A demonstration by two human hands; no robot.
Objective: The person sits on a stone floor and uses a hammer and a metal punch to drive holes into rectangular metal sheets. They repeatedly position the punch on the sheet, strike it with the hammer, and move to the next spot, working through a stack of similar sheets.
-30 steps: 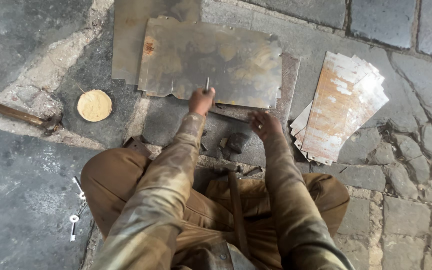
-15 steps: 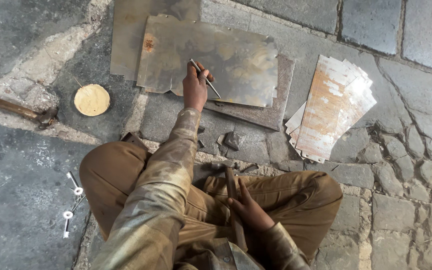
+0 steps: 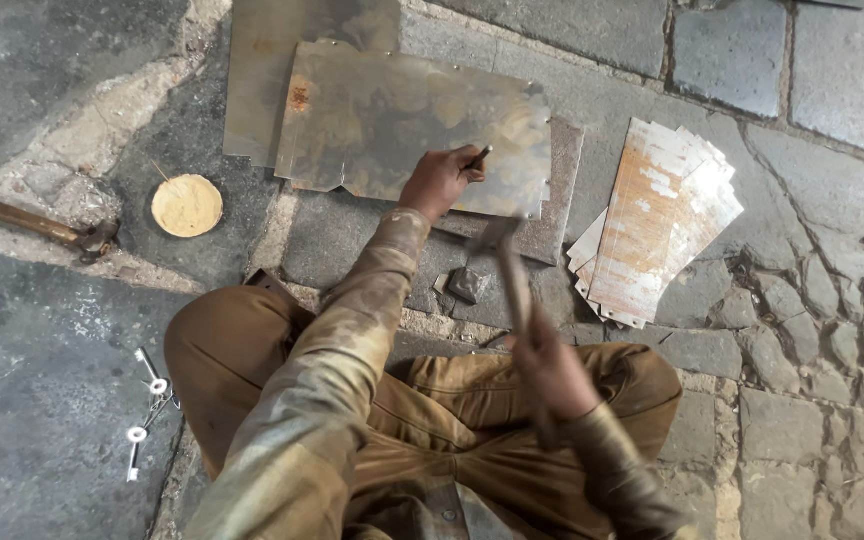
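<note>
Nearest, the right hand [image 3: 552,375] is closed round the handle of a hammer [image 3: 512,275], held over the lap with its blurred head raised toward the metal sheet [image 3: 392,120]. To the left, on the dark stone floor [image 3: 42,400], lie a few keys [image 3: 147,410]. Beyond the knees a small metal block [image 3: 469,285] sits on the paving. Farther out, the left hand [image 3: 439,180] pinches a punch [image 3: 479,157], its tip set against the sheet near the right edge; the sheet lies flat on the stones over other plates. Right of it lies a fanned stack of rusty strips [image 3: 657,225]; left, a round yellow disc [image 3: 187,205] and a long-handled tool [image 3: 32,222].
</note>
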